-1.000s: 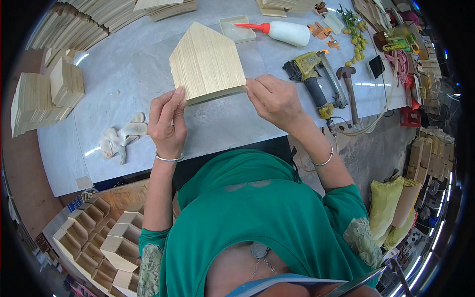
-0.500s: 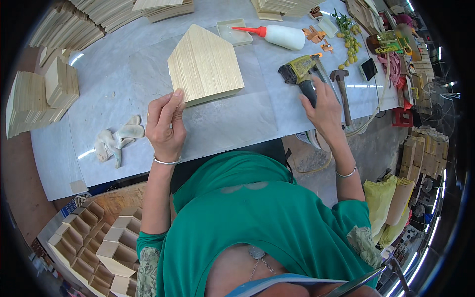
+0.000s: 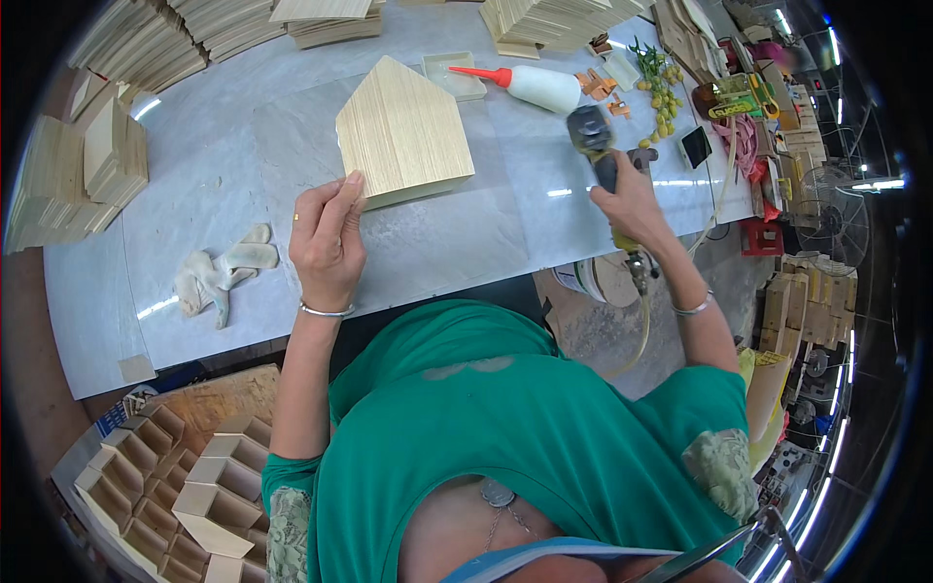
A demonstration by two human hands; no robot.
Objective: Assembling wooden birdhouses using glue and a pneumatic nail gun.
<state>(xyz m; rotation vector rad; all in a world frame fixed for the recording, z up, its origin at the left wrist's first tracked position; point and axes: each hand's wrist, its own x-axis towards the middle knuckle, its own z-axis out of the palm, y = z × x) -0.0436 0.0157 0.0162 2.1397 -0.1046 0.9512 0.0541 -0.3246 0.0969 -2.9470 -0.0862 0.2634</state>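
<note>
A pale wooden house-shaped piece (image 3: 403, 136) stands on the table with its pointed end away from me. My left hand (image 3: 328, 238) pinches its near left corner between thumb and fingers. To the right, my right hand (image 3: 634, 202) is wrapped round the dark handle of a pneumatic nail gun (image 3: 591, 134). The tool is raised off the table, its black head pointing away, with an air hose (image 3: 643, 335) hanging from its lower end. A hammer (image 3: 642, 155) lies beyond that hand, mostly hidden by it.
A white bottle with a red nozzle (image 3: 542, 87) lies against a shallow tray (image 3: 466, 85). Copper-coloured staple strips (image 3: 595, 85) and yellow fruit on a stem (image 3: 663, 107) lie far right. Gloves (image 3: 219, 277) rest at left. Stacked boards (image 3: 559, 21) line the back; wooden boxes (image 3: 228, 471) stand lower left.
My right hand has lifted the nail gun from beside the hammer and turned it, so its head points away. My left hand keeps its pinch on the wooden piece. The view has shifted slightly.
</note>
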